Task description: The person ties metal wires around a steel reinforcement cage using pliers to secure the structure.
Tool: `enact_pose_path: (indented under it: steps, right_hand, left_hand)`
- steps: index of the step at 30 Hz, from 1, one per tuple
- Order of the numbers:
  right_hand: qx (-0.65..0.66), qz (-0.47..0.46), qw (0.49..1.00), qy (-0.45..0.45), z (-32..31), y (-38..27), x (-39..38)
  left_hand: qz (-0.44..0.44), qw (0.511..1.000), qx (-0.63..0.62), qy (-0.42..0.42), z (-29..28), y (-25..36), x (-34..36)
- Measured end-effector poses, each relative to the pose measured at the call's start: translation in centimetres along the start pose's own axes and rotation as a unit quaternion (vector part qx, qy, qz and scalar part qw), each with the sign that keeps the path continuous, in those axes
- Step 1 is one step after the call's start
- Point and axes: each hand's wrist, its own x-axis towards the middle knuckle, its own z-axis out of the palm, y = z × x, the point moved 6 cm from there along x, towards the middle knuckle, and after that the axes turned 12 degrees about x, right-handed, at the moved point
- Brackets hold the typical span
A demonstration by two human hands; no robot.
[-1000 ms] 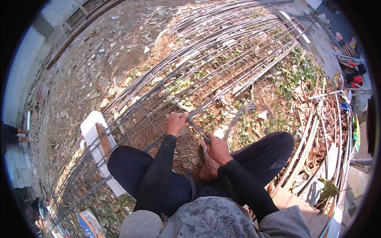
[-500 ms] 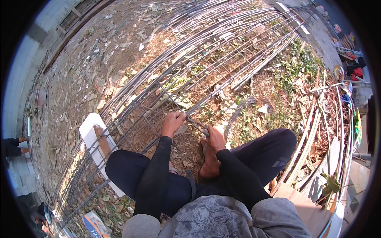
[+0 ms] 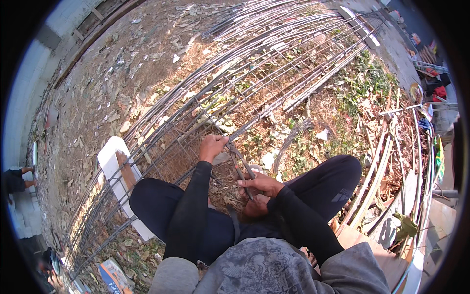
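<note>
A long frame of steel bars (image 3: 271,71) lies diagonally before me, over white boards (image 3: 108,157). My left hand (image 3: 212,147) is closed at the frame's near edge, pinching at a bar (image 3: 245,127) where crossbars meet; any tie wire there is too small to make out. Metal pincers (image 3: 235,156) have their head just beside those fingers, their handles angled down toward me. My right hand (image 3: 257,182) grips the handles at their lower part, above my bare foot (image 3: 255,208). A loose coil of thin wire (image 3: 296,134) lies on the leaves to the right of the pincers.
Bamboo strips, pipes and planks (image 3: 377,181) pile up at my right, with a plywood sheet (image 3: 362,250). A pale block wall (image 3: 32,93) runs along the left, where another person (image 3: 17,181) in dark clothing shows at the edge. Tools and clutter (image 3: 435,85) are at the upper right.
My right hand has moved down and left, and the pincers' handles now stand more steeply and spread wider. My left hand has shifted slightly up and left.
</note>
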Motion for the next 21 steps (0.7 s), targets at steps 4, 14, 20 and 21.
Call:
enact_pose_path:
  steps: [4,14,20,21]
  right_hand:
    - [-0.252,-0.235,0.930,0.126,-1.1,-2.7,-1.4]
    - [-0.282,-0.199,0.912,0.223,1.0,-4.1,-3.5]
    - [-0.670,-0.344,0.550,0.362,2.1,-5.3,-4.0]
    - [-0.671,-0.342,0.547,0.366,0.7,-4.8,-3.4]
  left_hand:
    - [-0.020,0.999,-0.022,-0.024,0.0,0.3,0.1]
    - [-0.060,0.974,-0.212,-0.046,0.0,-0.8,-0.7]
    - [-0.112,0.977,-0.177,-0.035,-1.1,-0.8,-1.0]
    - [-0.107,0.977,-0.179,-0.038,-0.7,-0.1,-0.7]
